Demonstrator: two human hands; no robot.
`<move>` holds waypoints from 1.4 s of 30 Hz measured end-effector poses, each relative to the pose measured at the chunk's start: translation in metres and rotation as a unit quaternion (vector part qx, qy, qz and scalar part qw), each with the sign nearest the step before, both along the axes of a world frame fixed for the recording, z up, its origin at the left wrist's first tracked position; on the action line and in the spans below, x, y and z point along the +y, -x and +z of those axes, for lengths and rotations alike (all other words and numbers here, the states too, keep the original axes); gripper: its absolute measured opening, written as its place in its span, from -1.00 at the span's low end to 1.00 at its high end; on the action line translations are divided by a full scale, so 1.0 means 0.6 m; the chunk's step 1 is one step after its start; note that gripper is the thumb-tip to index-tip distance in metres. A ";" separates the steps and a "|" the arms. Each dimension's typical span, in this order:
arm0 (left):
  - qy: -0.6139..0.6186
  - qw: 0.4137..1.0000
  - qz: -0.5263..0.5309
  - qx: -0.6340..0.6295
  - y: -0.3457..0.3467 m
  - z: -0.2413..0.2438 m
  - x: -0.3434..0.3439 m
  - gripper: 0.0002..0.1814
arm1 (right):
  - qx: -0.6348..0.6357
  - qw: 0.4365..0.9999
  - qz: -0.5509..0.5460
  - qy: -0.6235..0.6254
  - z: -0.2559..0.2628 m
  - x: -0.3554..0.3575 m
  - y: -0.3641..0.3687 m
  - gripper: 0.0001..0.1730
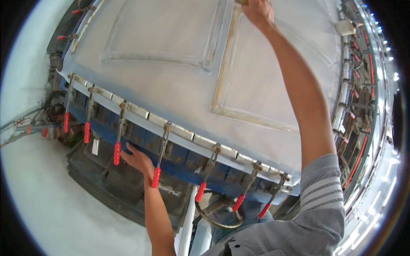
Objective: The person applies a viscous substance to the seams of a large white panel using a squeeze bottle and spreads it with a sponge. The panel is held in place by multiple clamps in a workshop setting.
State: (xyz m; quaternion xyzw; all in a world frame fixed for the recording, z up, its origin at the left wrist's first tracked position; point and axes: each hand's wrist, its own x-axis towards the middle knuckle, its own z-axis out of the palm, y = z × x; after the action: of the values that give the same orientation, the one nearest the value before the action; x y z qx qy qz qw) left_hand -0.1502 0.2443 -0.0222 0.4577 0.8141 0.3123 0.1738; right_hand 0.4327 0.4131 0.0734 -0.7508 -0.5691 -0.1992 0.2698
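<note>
A large translucent sheet (179,86) lies stretched over a blue-sided table or frame (147,134). Raised, brownish and whitish rectangular outlines (224,70) show on its surface. At the top edge of the picture, my right hand (259,12) is closed around a small brownish object (242,2), mostly cut off from view. My arm reaches across the sheet. Lower down, my left hand (138,159) is beside the blue side, fingers apart and holding nothing. It is between two red-handled toggle clamps (118,140), which press metal bars (169,129) onto the sheet's near edge.
A handwheel (221,224) stands below the near edge, close to my body. Dark stacked sheets (105,179) lie under the left side. More red-handled clamps (356,75) line the right, where a whitish container (345,28) sits. The pale floor (64,204) spreads at left.
</note>
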 end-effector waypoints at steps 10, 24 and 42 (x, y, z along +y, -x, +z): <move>-0.011 0.998 -0.013 0.066 0.032 -0.033 0.011 -0.37 | 0.018 0.984 0.159 0.082 -0.014 -0.340 0.365 -0.76; 0.054 0.998 0.000 0.027 0.021 -0.003 0.013 -0.18 | 0.204 0.892 -0.398 0.069 0.085 -0.889 0.100 -0.78; -0.032 0.996 -0.072 0.034 0.032 -0.013 0.043 -0.22 | 0.149 0.797 -0.547 0.210 0.076 -0.882 0.006 -0.59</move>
State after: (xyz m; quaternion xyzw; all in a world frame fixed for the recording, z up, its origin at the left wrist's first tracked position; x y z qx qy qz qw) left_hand -0.1695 0.2701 -0.0297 0.5309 0.7740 0.3092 0.1530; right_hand 0.4288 -0.1160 0.1189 -0.9957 -0.0448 -0.0746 0.0329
